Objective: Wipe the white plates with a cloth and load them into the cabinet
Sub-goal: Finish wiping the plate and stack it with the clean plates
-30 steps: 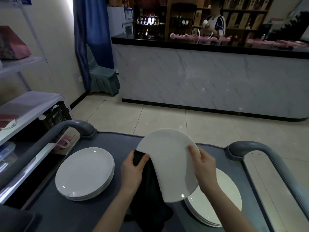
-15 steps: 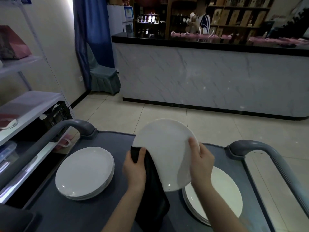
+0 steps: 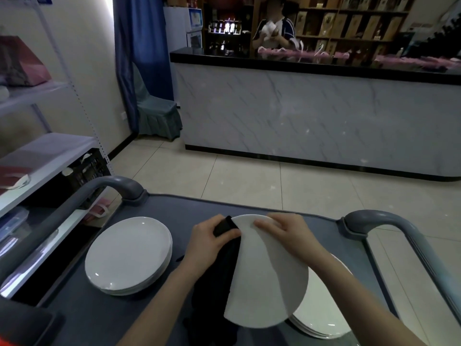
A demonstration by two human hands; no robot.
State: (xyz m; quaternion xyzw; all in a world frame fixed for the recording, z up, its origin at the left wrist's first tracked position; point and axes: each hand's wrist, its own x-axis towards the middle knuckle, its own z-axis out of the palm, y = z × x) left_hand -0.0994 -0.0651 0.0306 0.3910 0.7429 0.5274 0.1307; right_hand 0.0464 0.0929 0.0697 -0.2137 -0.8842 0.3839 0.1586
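a person wipes a white plate [image 3: 270, 285] over a grey service cart [image 3: 159, 208]. the left hand [image 3: 209, 245] is curled round a black cloth [image 3: 219, 280], its fingers [image 3: 212, 222] and thumb pinching the top fold against the plate's left edge, while the rest of the cloth hangs down below the palm. the right hand [image 3: 290, 236] grips the plate by its far rim, fingers [image 3: 264, 224] bent over the edge and close to the left hand's fingertips. the plate is tilted, its near edge dipping below the right wrist and overlapping a right stack of plates [image 3: 324, 315] that sits on the cart under the right forearm. a left stack of plates [image 3: 128, 255] rests on the cart to the left of the left hand's knuckles, apart from them. beyond the fingertips a curved left handle [image 3: 119, 184] and a right handle [image 3: 374, 217] rise at the cart's far corners, then come tiled floor [image 3: 249, 176] and a marble-fronted counter [image 3: 311, 118] where another person [image 3: 274, 31] stands. well to the left of the fingers is a white shelving rack [image 3: 45, 156]; a covered chair [image 3: 157, 113] and a blue curtain [image 3: 142, 46] stand far beyond them
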